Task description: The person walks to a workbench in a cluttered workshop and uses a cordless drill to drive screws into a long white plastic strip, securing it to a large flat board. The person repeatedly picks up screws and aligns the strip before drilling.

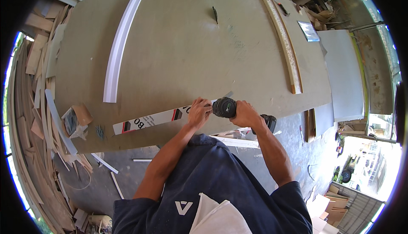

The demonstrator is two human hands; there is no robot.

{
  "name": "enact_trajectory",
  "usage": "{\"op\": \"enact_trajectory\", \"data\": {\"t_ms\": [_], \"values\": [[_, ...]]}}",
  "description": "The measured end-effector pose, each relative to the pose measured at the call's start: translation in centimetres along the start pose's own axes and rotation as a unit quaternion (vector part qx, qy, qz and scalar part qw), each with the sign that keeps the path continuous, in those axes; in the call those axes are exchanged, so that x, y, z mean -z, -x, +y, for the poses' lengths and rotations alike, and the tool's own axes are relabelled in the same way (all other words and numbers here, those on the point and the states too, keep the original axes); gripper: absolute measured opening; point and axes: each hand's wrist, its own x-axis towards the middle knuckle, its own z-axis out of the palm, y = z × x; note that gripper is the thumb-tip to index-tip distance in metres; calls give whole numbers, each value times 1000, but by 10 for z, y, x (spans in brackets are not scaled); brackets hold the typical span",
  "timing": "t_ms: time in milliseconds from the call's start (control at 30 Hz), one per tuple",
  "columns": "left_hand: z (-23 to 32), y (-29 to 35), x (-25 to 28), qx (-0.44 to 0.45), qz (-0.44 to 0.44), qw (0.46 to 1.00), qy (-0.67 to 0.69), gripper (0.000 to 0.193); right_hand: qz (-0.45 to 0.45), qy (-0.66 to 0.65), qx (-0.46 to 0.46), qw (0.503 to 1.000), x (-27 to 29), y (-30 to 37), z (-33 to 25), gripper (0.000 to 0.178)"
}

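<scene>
Near the front edge of the large table lies a long white strip [158,121] with black and red print, slanting up to the right. My left hand [199,113] is over it, fingers drawn together beside the front of a black cordless drill [224,107]. Whatever those fingertips pinch, if anything, is too small to make out. Wrapped round the drill's grip is my right hand [246,114], with the battery end showing behind the wrist. The drill's body hides its tip and the spot beneath it.
A white angled profile [121,47] and a long wooden strip [282,38] lie across the table [182,47]. Loose screws [100,132] and an opened cardboard box [78,119] are at the left front corner. Timber offcuts [36,106] crowd the left side.
</scene>
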Motion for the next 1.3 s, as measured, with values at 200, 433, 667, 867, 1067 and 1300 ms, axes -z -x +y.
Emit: {"op": "enact_trajectory", "data": {"t_ms": [200,433,667,867,1067,1300], "values": [[-4,0,-2,-9,2,1000,-5,12,2,-7,-3,1000,0,5,-1,35],[-10,0,-4,-14,-1,1000,-6,10,12,-19,-8,1000,-9,3,5,38],[-7,2,-3,-22,-5,1000,-7,12,9,-18,-11,1000,-12,0,10,41],[-8,1,-4,-26,-16,999,-23,17,5,-24,-13,1000,-17,-5,15,40],[-1,0,2,8,-6,1000,-12,54,6,-61,9,998,-18,-8,17,39],[0,-3,3,70,-77,994,-24,55,37,-68,12,997,-30,-11,27,30]]}}
